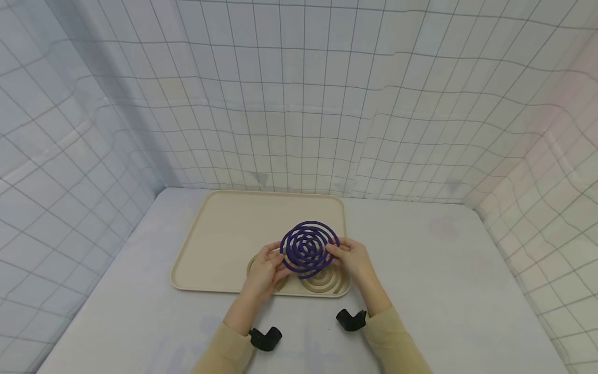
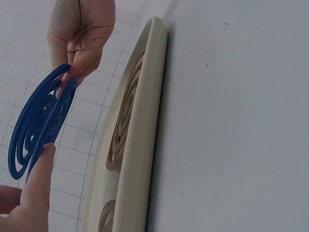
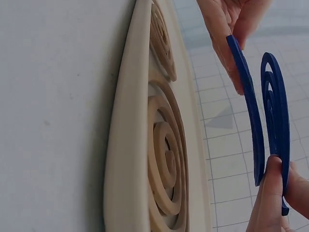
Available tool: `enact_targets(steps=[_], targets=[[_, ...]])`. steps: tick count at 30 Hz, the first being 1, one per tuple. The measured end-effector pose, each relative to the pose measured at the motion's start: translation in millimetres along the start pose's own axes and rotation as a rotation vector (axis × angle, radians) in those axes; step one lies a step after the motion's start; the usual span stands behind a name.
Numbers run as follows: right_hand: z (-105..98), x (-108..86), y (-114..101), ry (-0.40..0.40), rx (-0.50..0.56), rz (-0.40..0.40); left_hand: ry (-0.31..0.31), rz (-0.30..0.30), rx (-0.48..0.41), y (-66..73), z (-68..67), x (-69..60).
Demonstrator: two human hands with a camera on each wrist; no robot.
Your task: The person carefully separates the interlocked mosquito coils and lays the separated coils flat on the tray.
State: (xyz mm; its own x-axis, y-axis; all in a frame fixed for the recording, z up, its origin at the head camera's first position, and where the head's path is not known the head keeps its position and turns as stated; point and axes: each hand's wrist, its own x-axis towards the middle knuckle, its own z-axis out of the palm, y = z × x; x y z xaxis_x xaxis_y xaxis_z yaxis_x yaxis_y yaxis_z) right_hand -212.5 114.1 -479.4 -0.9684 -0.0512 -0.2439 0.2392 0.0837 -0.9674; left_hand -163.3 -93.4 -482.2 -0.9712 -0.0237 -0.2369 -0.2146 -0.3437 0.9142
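Note:
Two dark blue mosquito coils (image 1: 308,248) overlap in the head view, raised above the tray's front right part. My left hand (image 1: 263,270) pinches one coil (image 3: 251,116) at its edge. In the fingers of my right hand (image 1: 351,255) is the other coil (image 3: 285,111), pinched between thumb and fingers. The right wrist view shows a gap between the two coils along much of their length; whether they still touch somewhere is hard to tell. Below the hands, a tan coil (image 3: 170,169) lies in the tray, with another tan coil (image 3: 161,36) to its left, partly hidden by my left hand.
A cream tray (image 1: 224,234) with a raised rim lies on the white-covered table (image 1: 420,270). Grid-patterned white curtains (image 1: 317,104) hang at the back and both sides. Black wrist devices (image 1: 266,338) stick out from both sleeves.

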Motion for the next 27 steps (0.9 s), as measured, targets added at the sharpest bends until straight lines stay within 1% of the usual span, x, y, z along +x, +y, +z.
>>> enact_targets(steps=[2, 7, 12, 15, 19, 22, 25, 27], targets=[[0.4, 4.8, -0.2, -0.005, 0.024, 0.009, 0.034, -0.003, 0.031, 2.5, -1.1, 2.8], [0.4, 15.8, -1.9, -0.007, 0.050, 0.035, 0.080, -0.011, 0.083, 7.5, -4.7, 13.9], [-4.1, 26.6, -2.9, 0.025, -0.007, 0.038, 0.136, -0.022, 0.131, 14.0, -8.9, 24.3], [-8.8, 31.9, -2.7, 0.030, -0.011, 0.052, 0.160, -0.026, 0.164, 17.7, -12.1, 28.4], [-13.2, 37.6, -1.4, 0.022, 0.006, 0.075, 0.178, -0.037, 0.139, 20.7, -16.9, 33.8], [-15.7, 39.9, -0.7, 0.031, 0.003, 0.085, 0.191, -0.039, 0.118, 22.5, -20.1, 37.9], [-18.4, 40.7, -0.4, 0.041, 0.019, 0.093, 0.203, -0.031, 0.126, 25.0, -23.5, 41.7], [-20.4, 41.1, 0.0, 0.048, 0.032, 0.098, 0.217, -0.036, 0.144, 26.4, -25.7, 44.3]])
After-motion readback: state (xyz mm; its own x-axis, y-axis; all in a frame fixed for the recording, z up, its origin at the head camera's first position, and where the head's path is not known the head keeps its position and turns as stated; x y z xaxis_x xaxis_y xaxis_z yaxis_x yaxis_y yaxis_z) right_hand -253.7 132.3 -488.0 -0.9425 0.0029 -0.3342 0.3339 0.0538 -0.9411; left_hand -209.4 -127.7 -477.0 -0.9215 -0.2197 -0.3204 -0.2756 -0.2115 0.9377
